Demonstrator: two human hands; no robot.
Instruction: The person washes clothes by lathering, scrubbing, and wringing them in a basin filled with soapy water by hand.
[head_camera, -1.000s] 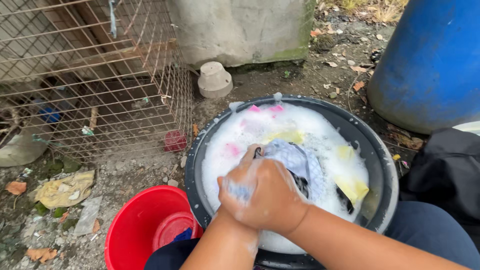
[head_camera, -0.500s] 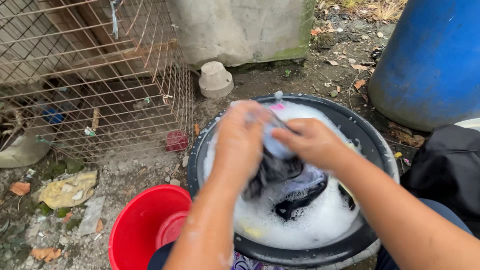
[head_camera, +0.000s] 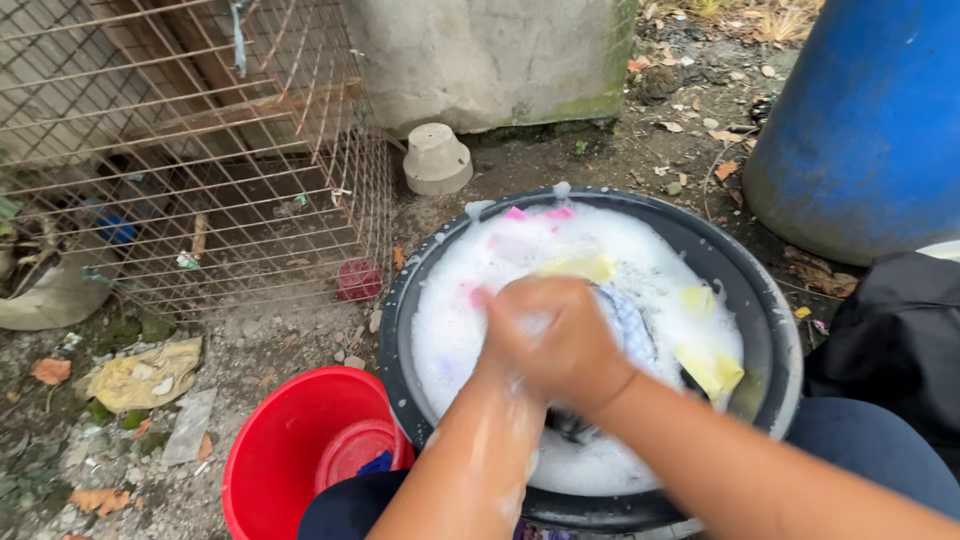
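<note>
**Scrubbing mid-wash in a sudsy basin**

Head view: both hands, left hand (head_camera: 520, 335) and right hand (head_camera: 575, 345), are pressed together, clamped on a dark-and-pale garment (head_camera: 625, 325) over the black basin (head_camera: 765, 300). Coloured clothes remain soaking in foam; red bucket (head_camera: 275, 450) stands beside.

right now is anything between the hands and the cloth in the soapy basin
Nothing visible. Both hands, the right hand over the left hand, are pressed together directly on the bluish cloth in the black basin; only suds cover them.
</note>
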